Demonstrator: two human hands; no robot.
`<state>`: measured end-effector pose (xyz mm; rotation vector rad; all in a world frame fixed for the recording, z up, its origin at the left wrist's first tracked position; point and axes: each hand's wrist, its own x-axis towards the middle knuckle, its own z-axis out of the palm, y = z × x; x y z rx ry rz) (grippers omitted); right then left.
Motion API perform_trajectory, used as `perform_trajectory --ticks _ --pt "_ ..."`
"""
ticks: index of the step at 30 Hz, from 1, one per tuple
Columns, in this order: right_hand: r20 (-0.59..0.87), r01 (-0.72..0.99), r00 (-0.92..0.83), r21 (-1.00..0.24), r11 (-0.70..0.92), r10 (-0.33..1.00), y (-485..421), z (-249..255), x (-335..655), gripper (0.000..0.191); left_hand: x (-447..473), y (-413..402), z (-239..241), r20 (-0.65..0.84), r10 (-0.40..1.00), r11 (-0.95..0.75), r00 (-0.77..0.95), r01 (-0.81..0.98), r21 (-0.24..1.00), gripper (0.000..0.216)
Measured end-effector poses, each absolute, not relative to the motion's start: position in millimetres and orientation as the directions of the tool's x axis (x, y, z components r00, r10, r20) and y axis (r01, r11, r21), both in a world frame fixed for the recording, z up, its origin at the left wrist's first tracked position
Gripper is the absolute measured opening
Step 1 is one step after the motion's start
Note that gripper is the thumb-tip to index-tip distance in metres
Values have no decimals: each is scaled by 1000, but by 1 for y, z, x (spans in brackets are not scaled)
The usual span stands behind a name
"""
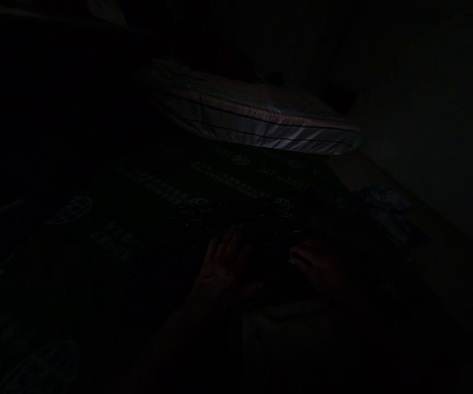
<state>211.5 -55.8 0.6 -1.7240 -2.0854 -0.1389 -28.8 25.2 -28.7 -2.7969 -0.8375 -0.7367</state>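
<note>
The picture is very dark. My left hand (223, 262) lies palm down with its fingers stretched forward and the thumb out to the side. It rests on or just over a long dark object (269, 246) with small pale specks and glints, whose kind is too dark to make out. Over the right part of that object is my right hand (316, 265), its fingers bent, with a dark gap between them. I see nothing held in it, though its far side is lost in shadow. Beneath lies a dark green sheet (150, 186) printed with pale globes and lettering.
A thick mattress (269, 128) with a striped, shiny side lies across the back. Crumpled pale cloth (386, 200) is at the right, near a wall (437, 109). A bluish shape (10, 216) at the left edge is unclear.
</note>
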Motion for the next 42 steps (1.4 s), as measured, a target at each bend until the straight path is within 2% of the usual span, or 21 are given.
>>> perform_trajectory --ticks 4,6,9,13,15,17,23,28,31,36,39,42 --pt "455 945 -146 -199 261 878 -74 -2 182 17 -26 22 -11 583 443 -869 681 486 93 49" --pt "484 938 -131 -221 266 865 -81 -2 167 19 -25 18 -3 599 443 -888 667 417 193 39" --pt "517 920 -128 -257 297 846 -86 0 149 23 -26 9 6 511 483 -864 711 293 409 30" --pt "571 899 -118 -287 332 812 -87 1 137 27 -27 0 13 248 614 -585 749 222 780 26" --pt "571 897 -114 -292 331 813 -87 0 135 25 -26 -3 17 146 649 -414 746 185 891 21" --pt "568 899 -110 -293 326 816 -87 -3 133 24 -24 -4 21 85 669 -284 738 148 947 16" --pt "567 881 -60 -357 310 822 -92 -7 134 25 -20 -4 19 -51 681 -24 730 92 995 16" --pt "530 868 -48 -397 298 847 -96 -3 136 24 -20 -5 19 -113 674 63 730 95 993 13" --pt "512 850 -41 -434 299 858 -97 -4 137 21 -19 -6 18 -98 669 59 737 79 995 11" --pt "600 831 0 -445 333 800 -97 -20 142 21 -18 -7 10 12 681 -79 733 57 995 14" --pt "628 833 -2 -429 349 778 -94 -26 151 21 -19 -7 5 107 655 -294 748 122 948 13" --pt "647 868 -6 -375 326 763 -86 -23 169 18 -20 -6 0 228 666 -516 711 217 829 14"
